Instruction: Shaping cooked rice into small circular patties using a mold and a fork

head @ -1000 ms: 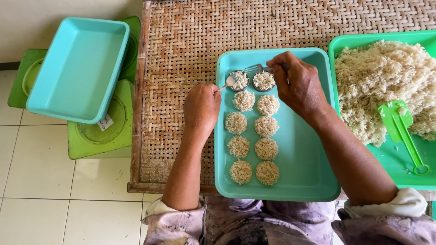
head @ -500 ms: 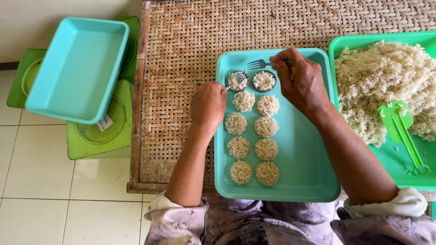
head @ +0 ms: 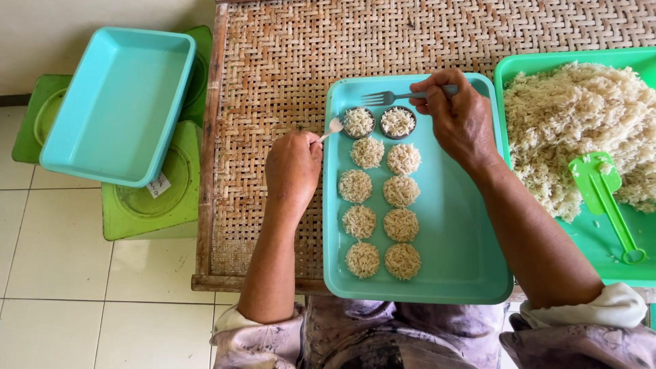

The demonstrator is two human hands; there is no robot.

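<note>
A teal tray [head: 465, 239] lies on the woven table and carries two columns of round noodle patties [head: 383, 205]. At the top of the columns sit two small round moulds [head: 378, 123] filled with noodles. My left hand [head: 292, 167] rests at the tray's left rim and grips a small spoon [head: 333, 127] whose bowl touches the left mould. My right hand [head: 459, 117] hovers over the tray's top and holds a metal fork [head: 386, 98], tines pointing left above the moulds.
A green tray [head: 594, 260] at the right holds a heap of pale noodles [head: 574, 123] and a green scoop [head: 605, 195]. Left of the woven table [head: 273, 68], an empty teal tray [head: 119, 102] rests on green stools [head: 147, 205] over tiled floor.
My right hand lifted the fork off the moulds and up toward the tray's top edge. My left hand slid slightly down and left, spoon still at the left mould.
</note>
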